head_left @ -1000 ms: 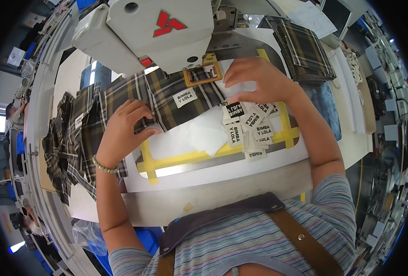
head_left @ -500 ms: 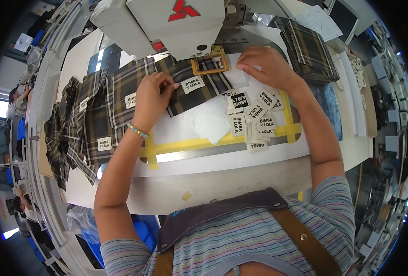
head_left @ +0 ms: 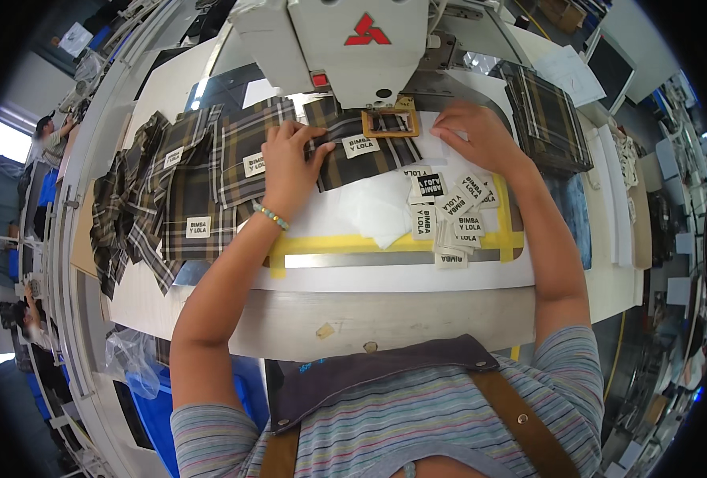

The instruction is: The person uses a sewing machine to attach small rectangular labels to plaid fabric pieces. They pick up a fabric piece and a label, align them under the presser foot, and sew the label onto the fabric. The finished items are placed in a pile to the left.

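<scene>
My left hand (head_left: pixel 292 166) rests on the plaid fabric, its thumb and fingers slightly apart beside a white label (head_left: pixel 360 145). That label lies on a dark plaid piece (head_left: pixel 341 169) whose far end runs under the sewing machine's yellowish clamp frame (head_left: pixel 391 123). My right hand (head_left: pixel 481 137), partly blurred, hovers just right of the frame with fingers stretched and nothing visible in them. Loose labels (head_left: pixel 469 225) are heaped on the white work surface below it. The white sewing machine head (head_left: pixel 357 56) stands above the clamp frame.
Several labelled plaid pieces (head_left: pixel 184 179) spread leftward in a crumpled row. At the right a stack of folded plaid pieces (head_left: pixel 546 119) stands beside the plate. Yellow tape (head_left: pixel 329 244) borders the white surface. A blue bin (head_left: pixel 154 410) is below the table; people work at far left.
My view has shifted, so the scene sits further right. My left thumb and fingers have spread a little by the label. My right hand stays beside the clamp frame, now blurred.
</scene>
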`<action>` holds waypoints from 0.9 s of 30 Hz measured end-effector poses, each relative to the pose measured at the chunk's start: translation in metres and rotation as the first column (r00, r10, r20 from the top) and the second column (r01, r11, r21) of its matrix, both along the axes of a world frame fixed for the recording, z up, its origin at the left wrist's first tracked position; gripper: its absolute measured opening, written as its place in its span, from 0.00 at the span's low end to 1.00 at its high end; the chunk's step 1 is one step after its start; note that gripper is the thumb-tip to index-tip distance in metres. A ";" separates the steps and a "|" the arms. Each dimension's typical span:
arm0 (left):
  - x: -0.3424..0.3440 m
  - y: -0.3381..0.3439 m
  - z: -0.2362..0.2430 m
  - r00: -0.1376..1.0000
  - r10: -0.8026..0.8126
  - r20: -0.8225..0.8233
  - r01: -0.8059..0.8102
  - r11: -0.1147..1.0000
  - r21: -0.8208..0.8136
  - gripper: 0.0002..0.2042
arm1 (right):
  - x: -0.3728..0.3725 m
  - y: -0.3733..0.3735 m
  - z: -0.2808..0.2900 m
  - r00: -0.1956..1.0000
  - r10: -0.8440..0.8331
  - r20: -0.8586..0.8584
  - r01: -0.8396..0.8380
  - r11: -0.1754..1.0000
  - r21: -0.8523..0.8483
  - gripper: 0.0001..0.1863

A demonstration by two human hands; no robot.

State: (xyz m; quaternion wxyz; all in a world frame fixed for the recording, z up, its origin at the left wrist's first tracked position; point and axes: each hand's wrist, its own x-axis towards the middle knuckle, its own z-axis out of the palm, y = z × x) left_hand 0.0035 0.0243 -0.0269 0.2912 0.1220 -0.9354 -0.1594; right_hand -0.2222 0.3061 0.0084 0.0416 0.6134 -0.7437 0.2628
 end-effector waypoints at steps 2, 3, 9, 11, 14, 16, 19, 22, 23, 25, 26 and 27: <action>-0.005 0.001 -0.002 1.000 -0.011 -0.007 0.011 0.998 0.063 0.05 | 0.003 0.001 0.003 1.000 -0.012 0.029 0.011 1.000 0.025 0.11; -0.006 0.000 -0.004 0.999 -0.017 -0.028 0.019 0.997 0.070 0.05 | 0.003 0.001 0.003 1.000 -0.007 0.029 0.006 1.000 0.018 0.11; -0.009 0.003 -0.006 0.999 0.018 -0.044 -0.021 0.997 -0.068 0.08 | 0.002 0.003 0.001 0.998 0.006 0.058 -0.006 1.000 -0.001 0.11; -0.003 0.004 0.000 0.997 0.074 -0.003 -0.074 0.988 -0.138 0.10 | 0.003 -0.001 0.002 0.997 -0.008 0.074 0.008 1.000 0.003 0.11; -0.007 -0.002 -0.006 0.998 0.004 0.069 0.005 0.990 -0.142 0.10 | 0.001 -0.001 -0.001 0.998 -0.009 0.064 0.009 1.000 -0.001 0.13; -0.010 -0.008 -0.008 0.998 -0.038 0.057 0.047 0.984 -0.174 0.09 | 0.001 -0.002 -0.001 0.998 -0.002 0.068 0.003 1.000 -0.022 0.12; -0.008 -0.013 -0.005 0.995 -0.064 0.071 0.076 0.980 -0.186 0.08 | 0.002 -0.001 -0.001 0.999 0.000 0.047 0.001 1.000 -0.023 0.12; 0.001 -0.009 0.017 0.978 0.061 0.198 -0.039 0.993 -0.113 0.14 | 0.007 -0.001 0.001 0.997 -0.033 0.063 0.033 0.999 -0.010 0.12; 0.001 -0.009 0.017 0.981 0.107 0.163 -0.081 0.984 -0.161 0.16 | 0.008 -0.001 0.001 0.996 -0.049 0.078 0.049 0.999 -0.004 0.12; 0.000 -0.004 0.010 0.977 0.193 0.092 -0.165 0.954 -0.249 0.22 | 0.007 0.002 0.004 0.996 -0.040 0.083 0.041 0.999 -0.019 0.12; -0.004 -0.004 0.001 0.974 0.208 0.094 -0.184 0.959 -0.216 0.28 | 0.008 0.001 0.004 0.996 -0.036 0.087 0.038 0.999 -0.024 0.12; -0.003 -0.009 -0.004 0.974 0.216 0.074 -0.202 0.966 -0.161 0.26 | 0.008 -0.004 0.001 0.996 -0.019 0.091 0.023 0.999 -0.038 0.12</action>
